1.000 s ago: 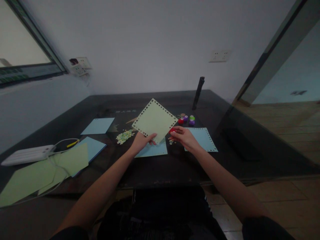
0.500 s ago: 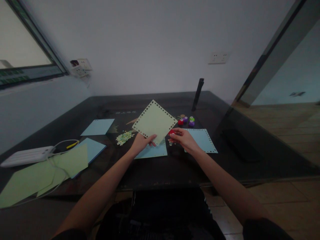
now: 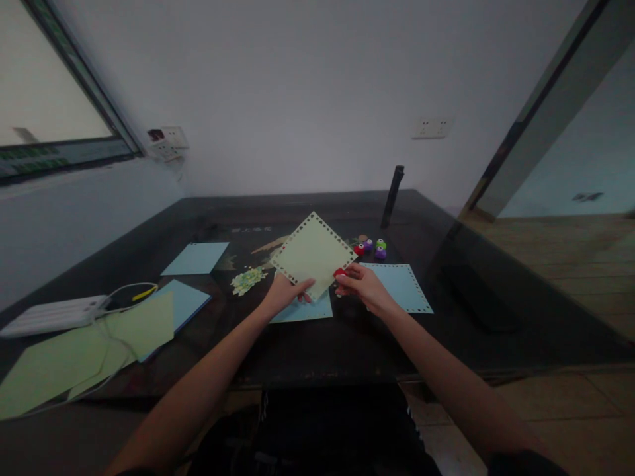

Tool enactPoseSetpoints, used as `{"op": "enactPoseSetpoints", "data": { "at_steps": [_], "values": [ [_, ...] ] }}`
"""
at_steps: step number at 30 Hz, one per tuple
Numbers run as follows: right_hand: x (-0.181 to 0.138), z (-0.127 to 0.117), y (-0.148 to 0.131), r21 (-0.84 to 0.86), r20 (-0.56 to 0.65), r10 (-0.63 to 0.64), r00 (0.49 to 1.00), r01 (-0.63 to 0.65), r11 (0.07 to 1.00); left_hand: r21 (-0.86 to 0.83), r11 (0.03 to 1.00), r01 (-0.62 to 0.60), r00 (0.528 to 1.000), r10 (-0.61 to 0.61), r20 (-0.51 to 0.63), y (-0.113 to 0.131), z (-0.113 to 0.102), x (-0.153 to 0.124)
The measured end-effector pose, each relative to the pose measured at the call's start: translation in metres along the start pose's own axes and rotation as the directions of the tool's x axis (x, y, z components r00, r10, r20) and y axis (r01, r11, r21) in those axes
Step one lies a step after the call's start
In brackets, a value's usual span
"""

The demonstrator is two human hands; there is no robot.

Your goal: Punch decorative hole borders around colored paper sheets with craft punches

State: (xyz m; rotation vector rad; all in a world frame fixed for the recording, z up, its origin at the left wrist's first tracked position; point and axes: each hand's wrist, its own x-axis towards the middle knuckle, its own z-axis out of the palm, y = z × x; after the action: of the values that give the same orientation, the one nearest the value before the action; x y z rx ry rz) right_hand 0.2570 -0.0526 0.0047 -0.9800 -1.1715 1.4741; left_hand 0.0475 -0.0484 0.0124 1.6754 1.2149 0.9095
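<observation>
Pinched at its lower corner by my left hand [image 3: 290, 293], a pale green paper sheet [image 3: 313, 258] is held up like a diamond. Small punched holes line its edges. My right hand [image 3: 366, 285] grips a small red craft punch [image 3: 340, 272] at the sheet's right edge, its lower part hidden by my fingers. Beneath the green sheet lies a blue sheet [image 3: 310, 312]. To the right, partly behind my right hand, rests another blue sheet [image 3: 404, 287] with holes along its edges.
Several small coloured punches [image 3: 380, 252] stand behind my right hand. Paper cut-outs [image 3: 248, 280] are heaped at left. A black upright stick [image 3: 393, 197] stands at the back. Further left are a blue sheet [image 3: 196, 258], green sheets [image 3: 74, 350] and a white power strip [image 3: 52, 316] with a cable.
The view has tilted up slightly, so everything sits lower in the picture. The green sheet has shifted a little to the right; both hands keep their holds.
</observation>
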Motion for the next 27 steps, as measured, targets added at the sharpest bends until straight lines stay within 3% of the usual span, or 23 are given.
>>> {"op": "enactPoseSetpoints", "data": {
  "at_steps": [14, 27],
  "values": [
    [0.0, 0.001, 0.002, 0.052, 0.011, -0.01, 1.0, 0.01, 0.999, 0.046, 0.999, 0.005, 1.0, -0.006, 0.026, -0.007, 0.003, 0.0],
    [-0.002, 0.003, 0.002, -0.006, -0.01, 0.004, 1.0, -0.004, 1.0, 0.156, 0.987, -0.037, 0.999, 0.033, 0.024, -0.01, 0.004, -0.001]
  ]
}}
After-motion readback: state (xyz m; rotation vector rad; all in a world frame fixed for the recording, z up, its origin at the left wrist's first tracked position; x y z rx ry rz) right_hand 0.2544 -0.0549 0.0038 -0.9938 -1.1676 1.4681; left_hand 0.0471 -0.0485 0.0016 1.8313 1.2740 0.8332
